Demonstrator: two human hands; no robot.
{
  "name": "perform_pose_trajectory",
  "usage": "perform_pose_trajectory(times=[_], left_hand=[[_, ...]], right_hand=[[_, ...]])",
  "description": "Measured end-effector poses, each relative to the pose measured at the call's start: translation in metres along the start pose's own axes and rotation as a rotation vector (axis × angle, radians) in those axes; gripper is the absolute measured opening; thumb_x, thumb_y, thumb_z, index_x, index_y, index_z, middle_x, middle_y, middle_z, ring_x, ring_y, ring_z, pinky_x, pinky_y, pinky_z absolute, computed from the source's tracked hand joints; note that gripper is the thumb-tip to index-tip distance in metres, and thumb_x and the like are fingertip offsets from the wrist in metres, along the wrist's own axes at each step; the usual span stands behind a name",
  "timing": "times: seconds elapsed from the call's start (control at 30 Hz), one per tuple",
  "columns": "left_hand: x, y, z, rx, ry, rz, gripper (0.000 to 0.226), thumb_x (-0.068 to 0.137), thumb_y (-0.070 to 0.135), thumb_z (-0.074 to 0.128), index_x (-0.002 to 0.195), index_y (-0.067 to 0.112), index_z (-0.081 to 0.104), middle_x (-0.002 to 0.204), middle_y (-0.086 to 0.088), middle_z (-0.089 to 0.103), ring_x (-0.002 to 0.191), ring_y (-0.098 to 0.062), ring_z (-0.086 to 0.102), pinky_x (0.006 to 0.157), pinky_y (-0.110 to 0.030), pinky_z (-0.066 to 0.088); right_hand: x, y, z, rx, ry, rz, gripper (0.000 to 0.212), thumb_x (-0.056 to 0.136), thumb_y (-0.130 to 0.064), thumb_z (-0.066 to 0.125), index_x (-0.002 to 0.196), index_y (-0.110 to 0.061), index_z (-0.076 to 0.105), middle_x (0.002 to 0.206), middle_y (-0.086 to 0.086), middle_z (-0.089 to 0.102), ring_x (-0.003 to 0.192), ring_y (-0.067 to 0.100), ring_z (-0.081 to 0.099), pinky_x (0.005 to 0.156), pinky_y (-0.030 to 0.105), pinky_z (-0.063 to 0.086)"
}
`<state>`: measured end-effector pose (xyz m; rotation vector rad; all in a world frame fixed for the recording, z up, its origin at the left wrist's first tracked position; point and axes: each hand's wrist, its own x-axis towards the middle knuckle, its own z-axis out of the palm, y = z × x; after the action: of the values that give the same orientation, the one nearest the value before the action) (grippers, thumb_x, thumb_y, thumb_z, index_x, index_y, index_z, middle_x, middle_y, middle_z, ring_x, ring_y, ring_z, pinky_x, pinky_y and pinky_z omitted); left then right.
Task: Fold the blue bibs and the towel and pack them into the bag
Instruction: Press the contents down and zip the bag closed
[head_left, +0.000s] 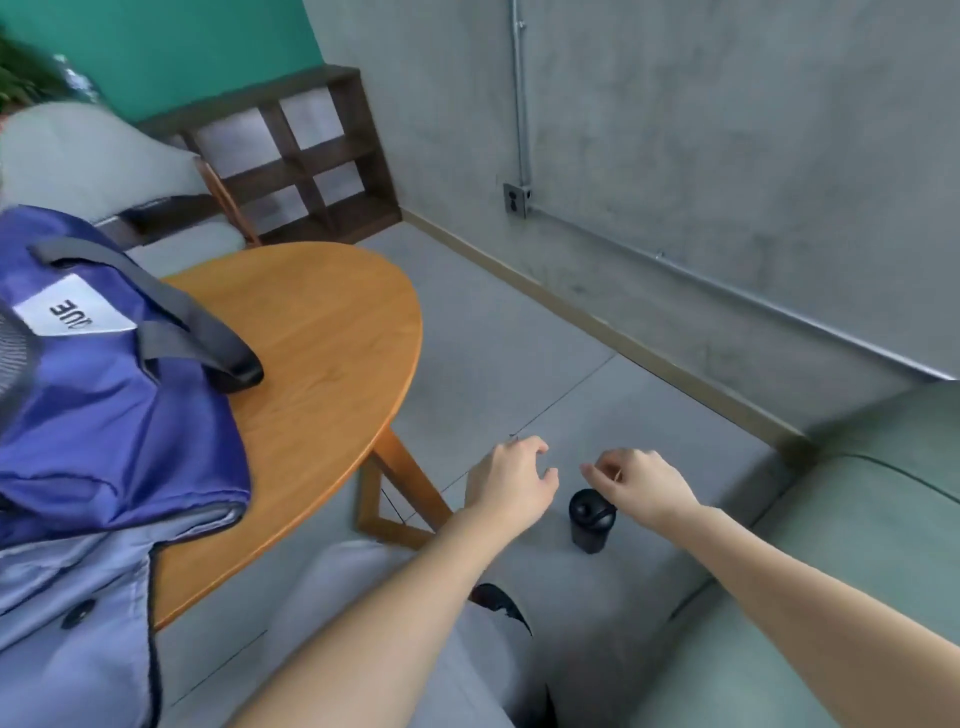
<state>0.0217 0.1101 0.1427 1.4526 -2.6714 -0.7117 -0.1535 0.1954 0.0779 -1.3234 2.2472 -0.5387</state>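
A blue bag (104, 405) with dark grey handles and a white label lies on the left part of the round wooden table (322, 332). A light blue bib (67, 623) with a dark snap button lies below the bag and hangs over the table's near edge. My left hand (511, 483) and my right hand (641, 486) hover side by side over the floor, to the right of the table. Both have loosely curled fingers and hold nothing. No towel shows in the head view.
A black lidded cup (589, 522) stands on the grey floor just under my right hand. A green sofa (857, 545) fills the right side. A dark wooden shelf (306, 156) and a grey-cushioned chair (93, 156) stand beyond the table.
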Motion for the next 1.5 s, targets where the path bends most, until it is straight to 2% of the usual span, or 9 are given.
perform_pose_trajectory(times=[0.13, 0.27, 0.37, 0.57, 0.8, 0.93, 1.07, 1.33, 1.5], left_hand=[[0.035, -0.013, 0.056, -0.034, -0.157, -0.119, 0.05, 0.097, 0.046, 0.058, 0.142, 0.026, 0.05, 0.13, -0.003, 0.063, 0.118, -0.028, 0.06, 0.091, -0.035, 0.048], [0.061, -0.026, 0.1, -0.07, -0.258, -0.164, 0.065, 0.095, 0.054, 0.058, 0.149, 0.024, 0.039, 0.14, -0.003, 0.056, 0.126, -0.028, 0.055, 0.095, -0.037, 0.046], [0.073, -0.039, 0.126, -0.083, -0.3, -0.188, 0.066, 0.095, 0.055, 0.057, 0.151, 0.027, 0.036, 0.143, -0.002, 0.054, 0.13, -0.026, 0.053, 0.097, -0.039, 0.048], [0.098, -0.061, 0.161, -0.174, -0.349, -0.257, 0.066, 0.093, 0.053, 0.062, 0.15, 0.029, 0.039, 0.145, 0.0, 0.053, 0.132, -0.024, 0.05, 0.101, -0.038, 0.046], [0.112, -0.079, 0.18, -0.216, -0.378, -0.257, 0.069, 0.093, 0.051, 0.063, 0.152, 0.025, 0.037, 0.145, -0.002, 0.051, 0.131, -0.022, 0.049, 0.104, -0.039, 0.044], [0.115, -0.086, 0.181, -0.214, -0.374, -0.264, 0.07, 0.094, 0.053, 0.062, 0.153, 0.025, 0.035, 0.148, -0.002, 0.049, 0.136, -0.022, 0.044, 0.105, -0.037, 0.041], [0.116, -0.095, 0.174, -0.184, -0.363, -0.253, 0.07, 0.095, 0.049, 0.063, 0.154, 0.023, 0.034, 0.149, -0.002, 0.046, 0.139, -0.022, 0.041, 0.107, -0.038, 0.039], [0.1, -0.089, 0.128, -0.189, -0.304, -0.147, 0.072, 0.093, 0.046, 0.066, 0.154, 0.026, 0.033, 0.153, 0.002, 0.042, 0.141, -0.018, 0.039, 0.109, -0.036, 0.037], [0.067, -0.073, 0.082, -0.313, -0.142, -0.034, 0.072, 0.085, 0.04, 0.076, 0.148, 0.034, 0.043, 0.147, 0.013, 0.048, 0.132, -0.009, 0.046, 0.1, -0.021, 0.038]], right_hand=[[0.029, 0.05, 0.037, -0.035, -0.088, 0.114, 0.022, 0.093, -0.051, 0.055, 0.099, -0.03, 0.061, 0.105, -0.008, 0.06, 0.1, 0.019, 0.06, 0.079, 0.035, 0.051], [0.053, 0.085, 0.075, -0.01, -0.146, 0.284, 0.053, 0.089, -0.052, 0.061, 0.136, -0.032, 0.045, 0.133, -0.004, 0.045, 0.109, 0.023, 0.059, 0.075, 0.034, 0.049], [0.064, 0.101, 0.106, 0.007, -0.188, 0.35, 0.07, 0.085, -0.052, 0.066, 0.145, -0.034, 0.035, 0.143, -0.001, 0.037, 0.117, 0.027, 0.057, 0.084, 0.039, 0.053], [0.088, 0.108, 0.163, 0.069, -0.264, 0.483, 0.089, 0.072, -0.066, 0.072, 0.144, -0.038, 0.027, 0.145, 0.002, 0.027, 0.119, 0.033, 0.055, 0.09, 0.04, 0.049], [0.107, 0.111, 0.197, 0.163, -0.195, 0.566, 0.106, 0.065, -0.056, 0.081, 0.147, -0.033, 0.017, 0.144, 0.011, 0.033, 0.12, 0.04, 0.055, 0.089, 0.045, 0.05], [0.114, 0.117, 0.201, 0.251, -0.162, 0.562, 0.106, 0.065, -0.048, 0.088, 0.148, -0.027, 0.026, 0.144, 0.013, 0.04, 0.113, 0.04, 0.06, 0.088, 0.042, 0.051], [0.11, 0.112, 0.193, 0.178, -0.137, 0.546, 0.096, 0.062, -0.055, 0.085, 0.139, -0.027, 0.036, 0.131, 0.008, 0.053, 0.107, 0.034, 0.062, 0.082, 0.038, 0.05], [0.087, 0.057, 0.122, 0.238, -0.048, 0.341, 0.1, 0.047, -0.072, 0.074, 0.134, -0.035, 0.041, 0.124, -0.01, 0.052, 0.112, 0.017, 0.053, 0.089, 0.036, 0.049], [0.053, 0.023, 0.062, 0.361, 0.069, 0.128, 0.092, 0.053, -0.052, 0.085, 0.134, -0.035, 0.045, 0.123, -0.014, 0.055, 0.114, 0.014, 0.054, 0.094, 0.033, 0.048]])
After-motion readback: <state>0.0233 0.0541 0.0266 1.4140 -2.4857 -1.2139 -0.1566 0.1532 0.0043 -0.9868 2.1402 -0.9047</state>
